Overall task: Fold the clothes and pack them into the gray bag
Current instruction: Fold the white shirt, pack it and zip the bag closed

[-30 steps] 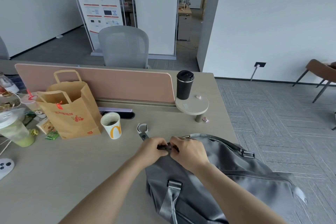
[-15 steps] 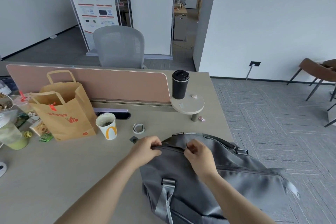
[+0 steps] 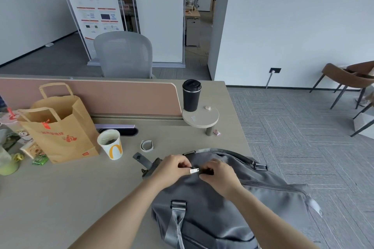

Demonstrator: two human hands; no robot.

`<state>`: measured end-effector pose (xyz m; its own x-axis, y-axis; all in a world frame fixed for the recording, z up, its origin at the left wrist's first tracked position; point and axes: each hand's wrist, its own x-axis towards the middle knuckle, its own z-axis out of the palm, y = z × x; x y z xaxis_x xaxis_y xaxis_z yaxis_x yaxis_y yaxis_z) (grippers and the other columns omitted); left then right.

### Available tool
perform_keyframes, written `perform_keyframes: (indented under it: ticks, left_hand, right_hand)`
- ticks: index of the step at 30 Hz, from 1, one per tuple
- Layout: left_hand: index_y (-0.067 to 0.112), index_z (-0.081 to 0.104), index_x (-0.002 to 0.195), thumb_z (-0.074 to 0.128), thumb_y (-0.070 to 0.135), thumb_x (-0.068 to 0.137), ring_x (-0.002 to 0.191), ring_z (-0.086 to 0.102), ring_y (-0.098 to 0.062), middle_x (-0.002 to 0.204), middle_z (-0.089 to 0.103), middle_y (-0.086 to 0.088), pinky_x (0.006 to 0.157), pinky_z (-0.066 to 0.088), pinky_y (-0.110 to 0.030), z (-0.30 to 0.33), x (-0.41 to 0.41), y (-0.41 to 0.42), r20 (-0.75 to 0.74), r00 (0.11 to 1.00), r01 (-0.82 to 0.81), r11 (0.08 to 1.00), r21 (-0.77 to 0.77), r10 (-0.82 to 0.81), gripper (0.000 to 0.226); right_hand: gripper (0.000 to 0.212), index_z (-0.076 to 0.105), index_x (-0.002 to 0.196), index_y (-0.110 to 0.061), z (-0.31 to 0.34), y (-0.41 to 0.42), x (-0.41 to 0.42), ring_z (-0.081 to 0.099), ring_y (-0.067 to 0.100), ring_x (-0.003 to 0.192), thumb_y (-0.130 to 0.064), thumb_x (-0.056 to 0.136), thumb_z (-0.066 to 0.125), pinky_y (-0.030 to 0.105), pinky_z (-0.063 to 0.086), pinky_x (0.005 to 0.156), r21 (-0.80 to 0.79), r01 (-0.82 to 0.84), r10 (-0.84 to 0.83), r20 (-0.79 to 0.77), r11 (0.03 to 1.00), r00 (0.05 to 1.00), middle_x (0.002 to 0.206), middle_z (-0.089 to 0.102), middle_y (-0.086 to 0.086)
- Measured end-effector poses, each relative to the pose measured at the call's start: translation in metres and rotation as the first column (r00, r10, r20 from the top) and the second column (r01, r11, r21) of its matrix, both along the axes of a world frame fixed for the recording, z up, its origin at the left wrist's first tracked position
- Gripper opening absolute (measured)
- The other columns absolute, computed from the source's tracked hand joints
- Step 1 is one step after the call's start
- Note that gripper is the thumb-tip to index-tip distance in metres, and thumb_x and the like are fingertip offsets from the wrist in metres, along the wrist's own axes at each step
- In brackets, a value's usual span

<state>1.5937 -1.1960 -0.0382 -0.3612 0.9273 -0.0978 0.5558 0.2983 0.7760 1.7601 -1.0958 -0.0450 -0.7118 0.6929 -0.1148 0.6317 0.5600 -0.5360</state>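
The gray bag (image 3: 212, 212) lies on the desk at the lower right, and it overhangs the desk's right edge. Both my hands are on its top, by the zipper line. My left hand (image 3: 172, 168) pinches a small silver zipper pull (image 3: 193, 171) between thumb and fingers. My right hand (image 3: 219, 174) sits just right of the pull, fingers curled, gripping the bag's fabric at the zipper. A gray strap tab (image 3: 141, 158) sticks out from the bag's left end. No clothes are in view.
A brown paper bag (image 3: 58, 127) and a paper cup (image 3: 111, 143) stand left of the bag. A black tumbler (image 3: 191, 95) sits on a round shelf by the pink divider (image 3: 121, 95). A small gray band (image 3: 147, 145) lies nearby. Drinks and snacks crowd the far left.
My hands have come closer together on the bag's top, and the silver zipper pull now shows between them. The view has shifted slightly.
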Motion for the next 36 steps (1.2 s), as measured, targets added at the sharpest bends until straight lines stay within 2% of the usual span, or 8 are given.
perform_keyframes:
  ticks: [2,7,9,14,18,25,31,36]
  left_hand:
    - [0.036,0.069,0.084,0.077,0.017,0.078,0.066,0.052,-0.003,0.074,0.060,0.010,0.071,0.044,-0.021,-0.002,0.001,0.000,0.047,0.998,0.033,0.999,-0.015,-0.032,0.022]
    - [0.035,0.070,0.108,0.086,0.027,0.066,0.081,0.056,0.009,0.089,0.061,0.015,0.077,0.040,-0.006,-0.001,0.004,-0.001,0.009,0.996,0.090,0.996,-0.006,-0.090,0.045]
    - [0.041,0.064,0.103,0.086,0.035,0.062,0.090,0.058,0.004,0.095,0.061,0.015,0.083,0.045,-0.016,-0.003,0.007,-0.002,-0.036,0.997,0.073,0.997,0.014,-0.072,0.047]
    - [0.031,0.049,0.076,0.075,0.039,0.069,0.079,0.053,-0.003,0.083,0.053,0.016,0.073,0.045,-0.023,-0.010,0.015,-0.004,-0.217,0.976,0.047,0.986,0.157,-0.012,0.028]
    - [0.030,0.058,0.077,0.075,0.040,0.071,0.078,0.057,-0.008,0.086,0.052,0.018,0.074,0.047,-0.030,-0.015,0.015,-0.002,-0.299,0.954,0.055,0.980,0.190,0.005,0.021]
    - [0.021,0.060,0.071,0.069,0.028,0.074,0.071,0.058,-0.012,0.088,0.057,0.011,0.067,0.047,-0.030,-0.018,0.018,-0.001,-0.288,0.956,0.020,0.973,0.231,0.049,0.012]
    - [0.029,0.047,0.061,0.063,0.020,0.082,0.079,0.059,-0.012,0.090,0.062,0.008,0.077,0.047,-0.032,-0.005,0.004,-0.008,-0.169,0.986,0.013,0.997,0.075,0.000,0.028]
    - [0.027,0.052,0.063,0.062,0.018,0.084,0.066,0.051,-0.007,0.083,0.067,0.005,0.065,0.039,-0.023,0.005,-0.035,-0.025,-0.152,0.988,-0.037,0.985,-0.169,0.012,0.025]
  right_hand:
    - [0.003,0.066,0.082,-0.032,0.001,0.001,0.001,0.058,0.015,0.091,-0.033,0.079,0.066,0.035,0.044,0.084,0.000,0.013,-0.013,-0.031,1.000,0.999,0.078,0.052,-0.016]
    - [0.024,0.057,0.057,-0.042,0.006,0.003,0.001,0.059,0.014,0.079,-0.033,0.074,0.072,0.033,0.045,0.072,-0.039,0.052,-0.055,-0.077,0.998,0.996,0.077,0.058,-0.011]
    - [0.023,0.059,0.058,-0.039,0.007,0.005,0.000,0.059,0.013,0.075,-0.031,0.074,0.073,0.034,0.046,0.072,-0.070,0.058,-0.064,-0.095,0.996,0.993,0.076,0.061,-0.009]
    - [0.008,0.072,0.070,-0.025,0.007,0.010,-0.001,0.061,0.013,0.073,-0.031,0.073,0.075,0.035,0.047,0.070,-0.113,0.066,-0.078,-0.110,0.991,0.991,0.073,0.064,-0.005]
    - [0.016,0.068,0.060,-0.028,0.008,0.011,-0.001,0.056,0.011,0.067,-0.024,0.073,0.076,0.032,0.044,0.067,-0.135,0.037,-0.056,-0.144,0.990,0.988,0.067,0.062,-0.004]
    - [0.006,0.073,0.070,-0.015,0.011,0.009,0.000,0.061,0.020,0.075,-0.020,0.074,0.073,0.037,0.046,0.074,-0.128,0.008,-0.027,-0.150,0.992,0.988,0.079,0.065,0.005]
    - [0.022,0.062,0.056,-0.038,0.015,0.009,0.005,0.061,0.011,0.074,-0.029,0.073,0.071,0.036,0.050,0.074,-0.092,0.026,-0.034,-0.087,0.995,0.996,0.076,0.062,-0.008]
    - [0.029,0.058,0.053,-0.043,0.021,0.004,0.002,0.061,0.006,0.078,-0.028,0.075,0.069,0.027,0.045,0.069,-0.048,-0.022,0.020,-0.029,0.999,0.999,0.074,0.061,-0.019]
